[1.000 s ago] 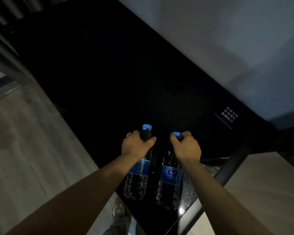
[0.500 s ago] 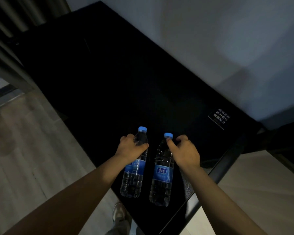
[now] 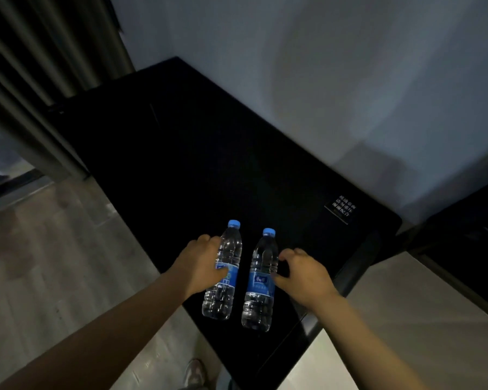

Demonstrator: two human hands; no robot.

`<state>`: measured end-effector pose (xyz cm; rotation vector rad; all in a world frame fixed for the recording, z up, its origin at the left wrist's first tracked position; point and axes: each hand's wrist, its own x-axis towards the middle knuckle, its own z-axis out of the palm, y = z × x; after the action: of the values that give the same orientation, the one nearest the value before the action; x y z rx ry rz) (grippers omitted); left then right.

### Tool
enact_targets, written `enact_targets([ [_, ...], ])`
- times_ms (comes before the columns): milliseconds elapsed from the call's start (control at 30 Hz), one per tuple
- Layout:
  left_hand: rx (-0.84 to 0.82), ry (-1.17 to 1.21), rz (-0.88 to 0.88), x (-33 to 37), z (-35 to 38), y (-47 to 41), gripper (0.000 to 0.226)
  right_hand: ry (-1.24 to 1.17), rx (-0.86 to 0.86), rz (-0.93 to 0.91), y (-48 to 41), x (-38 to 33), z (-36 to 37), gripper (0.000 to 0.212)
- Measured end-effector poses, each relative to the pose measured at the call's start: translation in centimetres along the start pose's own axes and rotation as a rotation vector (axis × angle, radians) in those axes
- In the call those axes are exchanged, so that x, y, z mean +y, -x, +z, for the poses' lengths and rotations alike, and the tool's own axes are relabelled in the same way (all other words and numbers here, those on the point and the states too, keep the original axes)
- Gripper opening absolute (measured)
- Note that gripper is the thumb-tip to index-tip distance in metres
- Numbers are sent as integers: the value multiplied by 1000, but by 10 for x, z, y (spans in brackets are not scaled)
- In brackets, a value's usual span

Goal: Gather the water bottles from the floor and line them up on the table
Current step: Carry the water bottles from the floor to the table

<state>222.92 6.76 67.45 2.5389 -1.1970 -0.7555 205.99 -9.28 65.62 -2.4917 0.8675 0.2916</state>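
Head view: gripping left clear plastic blue-capped water bottle point(image 3: 232, 249) in left hand point(image 3: 199, 264) on black table point(image 3: 209, 164); hovering right hand point(image 3: 303, 274), loosely curled, empty, beside matching right bottle point(image 3: 259, 284).

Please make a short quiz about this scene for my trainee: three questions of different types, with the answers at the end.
1. True or false: the left bottle and the right bottle lie on their sides on the black table.
2. What colour is the left bottle's cap? A red, B blue, C white.
3. Which hand has its thumb across a bottle's label?
Key: 1 false, both stand upright; 2 B; 3 the left hand.
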Motion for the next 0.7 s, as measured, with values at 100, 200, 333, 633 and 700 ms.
enact_targets([
  [100, -1, -34, 69, 12, -13, 13, 52, 31, -56, -76, 17, 0, -18, 41],
  [200, 9, -61, 146, 20, -24, 24, 53, 70, -4, -84, 33, -4, -32, 49],
  [333, -24, -153, 247, 29, -39, 31, 53, 120, 62, -66, 53, -14, -42, 51],
  [633, -78, -225, 544, 47, -69, 38, 51, 217, 150, 99, 113, -46, -57, 51],
  [700, -80, -247, 626, 57, -72, 41, 45, 238, 184, 172, 133, -51, -57, 50],
])
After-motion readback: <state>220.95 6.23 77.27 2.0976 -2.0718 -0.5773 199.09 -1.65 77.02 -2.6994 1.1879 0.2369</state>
